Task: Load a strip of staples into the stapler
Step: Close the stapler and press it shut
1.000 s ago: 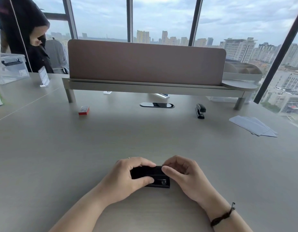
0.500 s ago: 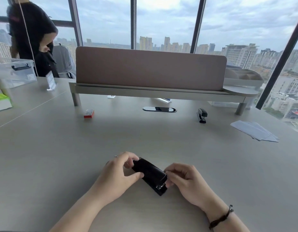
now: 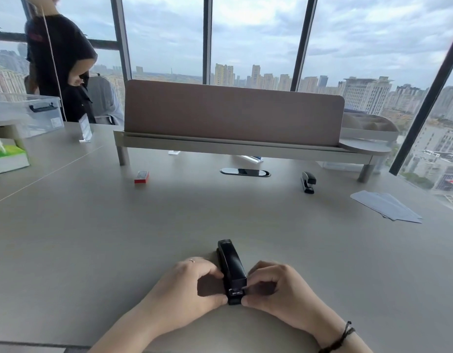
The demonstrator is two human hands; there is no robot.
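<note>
Head view, low and centre of the frame: we see the left hand (image 3: pixel 187 286) and the right hand (image 3: pixel 273 289) curled in from either side onto the near end of a black stapler (image 3: pixel 231 270). On the left hand the thumb tip presses against the stapler's near corner and the bent fingers touch its side higher up; on the right hand the thumb and the fingertips pinch the opposite side at the same end. We cannot tell how firm either grip is. A thin ring sits on one left finger, and a dark cord bracelet (image 3: pixel 341 336) circles the right wrist.

The stapler lies flat on the grey desk (image 3: pixel 93 238), its length running straight away from us, glossy top arm down on the base. At its near end we see a small metallic part between the two thumbs.

Further up the frame, well apart from the hands, a small red box (image 3: pixel 141 177) rests left of centre, a second black stapler (image 3: pixel 307 181) right of centre, and a fan of pale paper sheets (image 3: pixel 388 206) at the right edge. A brown divider panel (image 3: pixel 233 113) on a raised shelf spans the upper middle. A person in dark clothing (image 3: pixel 60 67) stands at upper left.
</note>
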